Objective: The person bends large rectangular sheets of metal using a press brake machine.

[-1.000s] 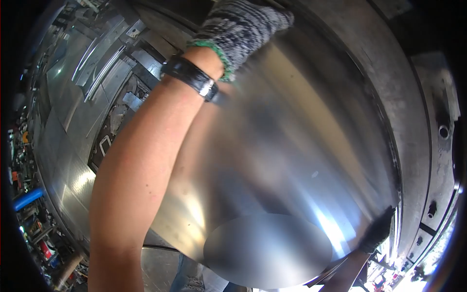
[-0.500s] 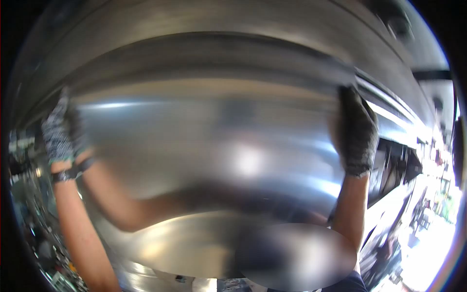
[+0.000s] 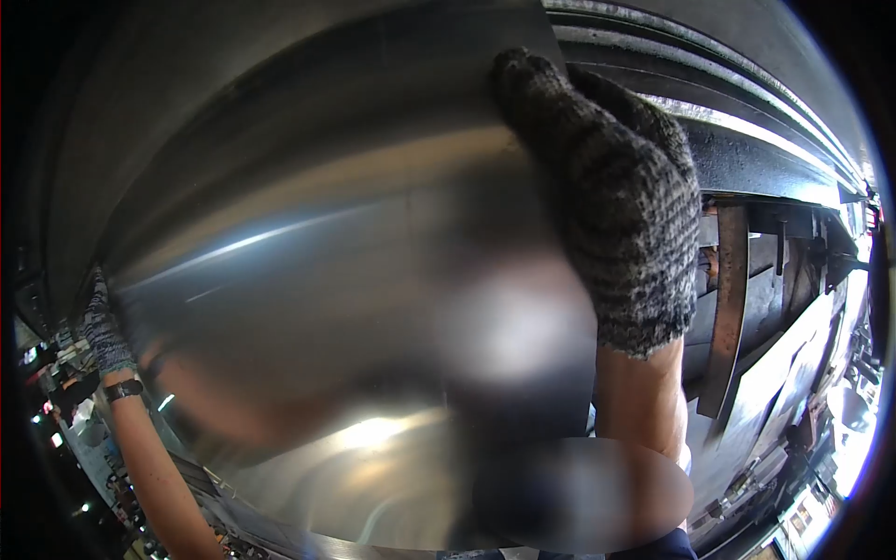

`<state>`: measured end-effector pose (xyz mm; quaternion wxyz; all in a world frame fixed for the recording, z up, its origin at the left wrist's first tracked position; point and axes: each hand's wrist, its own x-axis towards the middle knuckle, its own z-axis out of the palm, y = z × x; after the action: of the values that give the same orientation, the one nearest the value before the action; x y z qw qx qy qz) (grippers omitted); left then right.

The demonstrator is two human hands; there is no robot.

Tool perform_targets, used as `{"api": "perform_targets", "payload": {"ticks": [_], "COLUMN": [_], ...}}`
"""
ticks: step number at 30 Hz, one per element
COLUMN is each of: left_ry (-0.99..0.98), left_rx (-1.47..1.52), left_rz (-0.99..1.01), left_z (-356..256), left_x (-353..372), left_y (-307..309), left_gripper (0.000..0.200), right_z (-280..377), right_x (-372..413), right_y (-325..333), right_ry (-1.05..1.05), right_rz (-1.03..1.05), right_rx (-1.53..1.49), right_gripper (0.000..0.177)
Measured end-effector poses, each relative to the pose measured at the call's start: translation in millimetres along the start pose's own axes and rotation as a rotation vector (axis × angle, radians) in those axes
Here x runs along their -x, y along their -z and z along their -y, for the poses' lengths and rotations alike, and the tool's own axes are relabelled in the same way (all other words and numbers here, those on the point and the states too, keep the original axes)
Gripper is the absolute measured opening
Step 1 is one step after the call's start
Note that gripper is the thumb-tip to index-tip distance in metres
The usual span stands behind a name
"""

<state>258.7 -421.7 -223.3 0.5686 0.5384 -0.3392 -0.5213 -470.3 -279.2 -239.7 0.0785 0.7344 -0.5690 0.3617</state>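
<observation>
A large shiny metal sheet [image 3: 364, 317] fills the middle of the view and mirrors the arms and surroundings in blurred patches. My right hand [image 3: 621, 205], in a grey knit glove, is closed on the sheet's right edge, with the thumb side on its face and fingers partly behind. Far off at the left, my left hand [image 3: 106, 327], in a similar glove with a dark band at the wrist, holds the opposite edge. Its fingertips are small and hard to see. A blurred oval patch covers the lower right.
Dark horizontal machine beams [image 3: 747, 154] with bright ridges run beyond the right edge of the sheet. Below them stand metal strips [image 3: 730, 308] and flat plates [image 3: 793, 364]. Cluttered shop items lie along the lower left.
The sheet and my right hand have shifted left in view, and that hand appears larger and closer. My left hand appears lower and smaller. More of the beams and plates shows at right.
</observation>
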Motion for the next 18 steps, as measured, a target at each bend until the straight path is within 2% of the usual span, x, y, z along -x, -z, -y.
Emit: {"api": "perform_targets", "payload": {"ticks": [2, 3, 9, 18], "left_ry": [-0.026, -0.039, -0.057, -0.054], "left_rx": [-0.033, -0.048, -0.165, -0.418], "left_rz": [-0.030, -0.042, -0.080, -0.070], "left_z": [-3, -5, -14, 1], "left_x": [0, 0, 8, 16], "left_y": [0, 0, -3, -39], "left_gripper": [0.051, 0.051, 0.051, 0.051], "right_z": [6, 11, 28, 6], "right_x": [1, -3, -7, 2], "right_y": [2, 10, 4, 2], "right_ry": [-0.055, -0.108, -0.106, -0.098], "right_rz": [-0.002, 0.049, 0.000, -0.072], "right_rx": [-0.038, 0.007, -0.077, -0.194], "right_gripper": [0.042, 0.033, 0.032, 0.029]}}
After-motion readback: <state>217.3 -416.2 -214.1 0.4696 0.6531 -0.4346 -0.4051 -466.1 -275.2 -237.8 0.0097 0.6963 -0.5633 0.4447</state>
